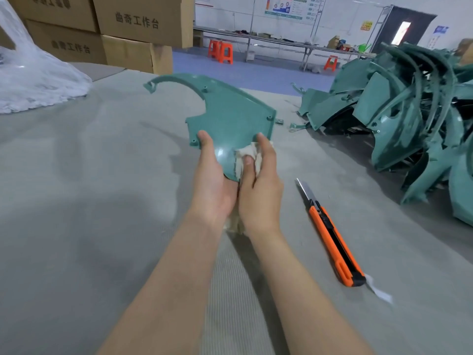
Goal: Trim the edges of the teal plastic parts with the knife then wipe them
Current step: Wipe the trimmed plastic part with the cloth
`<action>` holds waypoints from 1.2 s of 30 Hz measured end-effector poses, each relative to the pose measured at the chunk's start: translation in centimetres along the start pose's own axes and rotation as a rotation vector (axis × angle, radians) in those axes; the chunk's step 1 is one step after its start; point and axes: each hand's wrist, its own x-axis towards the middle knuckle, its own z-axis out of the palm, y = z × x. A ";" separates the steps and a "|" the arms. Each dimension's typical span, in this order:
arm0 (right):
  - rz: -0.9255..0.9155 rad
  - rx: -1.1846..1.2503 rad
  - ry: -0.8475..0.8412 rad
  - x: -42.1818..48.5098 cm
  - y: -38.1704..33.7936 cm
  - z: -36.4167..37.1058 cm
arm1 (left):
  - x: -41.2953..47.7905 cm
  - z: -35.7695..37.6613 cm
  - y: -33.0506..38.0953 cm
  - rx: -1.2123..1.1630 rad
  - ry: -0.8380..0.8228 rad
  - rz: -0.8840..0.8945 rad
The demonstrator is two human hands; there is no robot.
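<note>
At table, one teal part in left hand grip, one cloth in right hand grip; one knife.

Wide bare stretch of table to the left. Far right blocked by heaped teal parts; knife lying just right of centre; boxes and plastic wrap far left.

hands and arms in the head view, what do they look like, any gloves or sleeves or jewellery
Both are bare. The left hand and right hand wear no gloves, and no ring shows on the fingers in view. The left forearm and right forearm are uncovered down to the bottom edge of the picture: no sleeve, watch or wristband. The nails that show are short.
</note>
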 end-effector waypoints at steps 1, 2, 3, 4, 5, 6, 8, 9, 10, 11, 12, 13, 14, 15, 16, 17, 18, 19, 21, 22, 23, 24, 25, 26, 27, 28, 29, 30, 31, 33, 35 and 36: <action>0.018 -0.017 0.033 0.2 0.1 -0.1 | -0.1 0.3 -0.1 0.036 -0.002 0.005; 0.037 -0.039 0.060 0.4 0.2 -0.4 | -0.2 0.4 -0.2 0.072 -0.005 0.015; 0.054 -0.057 0.078 0.7 0.5 -0.8 | -0.2 0.5 -0.3 0.115 -0.017 0.030; 0.070 -0.064 0.082 1.1 0.9 -1.2 | -0.2 0.5 -0.4 0.172 -0.044 0.048; 0.088 -0.061 0.074 1.4 1.4 -1.8 | -0.1 0.3 -0.7 0.243 -0.081 0.061; 0.109 -0.055 0.053 1.7 1.9 -2.3 | -0.1 0.1 -0.8 0.335 -0.101 0.071; 0.160 -0.069 -0.019 2.0 2.5 -2.7 | -0.2 -0.1 -0.7 0.527 -0.092 0.079; 0.185 -0.080 -0.043 2.1 2.7 -2.8 | -0.2 -0.2 -0.6 0.590 -0.084 0.074; 0.207 -0.080 -0.035 2.3 2.9 -2.8 | -0.2 -0.4 -0.5 0.639 -0.090 0.063; 0.231 -0.063 0.007 2.6 3.1 -2.9 | -0.4 -0.6 -0.4 0.689 -0.117 0.048; 0.259 -0.031 0.066 3.0 3.3 -3.1 | -0.6 -0.6 -0.4 0.734 -0.163 0.029; 0.286 0.002 0.122 3.5 3.4 -3.3 | -0.9 -0.6 -0.5 0.773 -0.219 0.010; 0.301 0.020 0.161 3.9 3.4 -3.6 | -1.0 -0.7 -0.5 0.800 -0.263 -0.009; 0.301 0.021 0.181 4.1 3.4 -3.8 | -1.1 -0.7 -0.5 0.810 -0.289 -0.028; 0.291 0.015 0.194 4.2 3.5 -3.9 | -1.1 -0.7 -0.3 0.807 -0.306 -0.049; 0.284 0.006 0.207 4.3 3.7 -4.1 | -1.1 -0.7 -0.1 0.801 -0.321 -0.071; 0.289 -0.005 0.220 4.4 3.8 -4.2 | -1.1 -0.9 0.1 0.793 -0.335 -0.094; 0.305 -0.014 0.233 4.5 3.9 -4.5 | -1.0 -1.1 0.4 0.781 -0.347 -0.123; 0.358 -0.012 0.255 4.8 4.0 -5.4 | -1.1 -1.6 0.9 0.750 -0.365 -0.191; 0.395 0.021 0.263 5.0 4.0 -5.8 | -1.1 -1.8 1.0 0.738 -0.372 -0.210; 0.445 0.078 0.276 5.1 3.9 -6.2 | -1.1 -1.8 1.0 0.718 -0.372 -0.214; 0.508 0.148 0.297 5.1 3.8 -6.5 | -1.1 -1.8 1.1 0.675 -0.358 -0.209; 0.574 0.232 0.325 5.0 3.7 -6.7 | -1.0 -1.6 1.1 0.611 -0.330 -0.189; 0.628 0.333 0.355 4.9 3.6 -6.9 | -0.9 -1.4 1.2 0.540 -0.293 -0.151; 0.660 0.439 0.375 4.7 3.4 -7.1 | -0.7 -1.3 1.2 0.467 -0.247 -0.099; 0.670 0.529 0.383 4.6 3.3 -7.2 | -0.6 -1.1 1.3 0.390 -0.194 -0.045; 0.664 0.587 0.369 4.6 3.1 -7.2 | -0.4 -0.9 1.4 0.312 -0.139 0.007; 0.650 0.622 0.335 4.6 2.9 -7.0 | -0.2 -0.8 1.4 0.246 -0.089 0.055; 0.639 0.644 0.291 4.4 2.5 -6.8 | -0.1 -0.7 1.3 0.203 -0.048 0.100; 0.628 0.630 0.165 3.7 1.3 -5.7 | 0.0 -0.3 1.1 0.173 0.011 0.174; 0.564 0.529 -0.019 2.6 0.5 -4.1 | -0.1 0.1 0.7 0.180 0.047 0.243; 0.528 0.539 -0.096 2.0 0.1 -3.3 | -0.2 0.2 0.4 0.195 0.054 0.269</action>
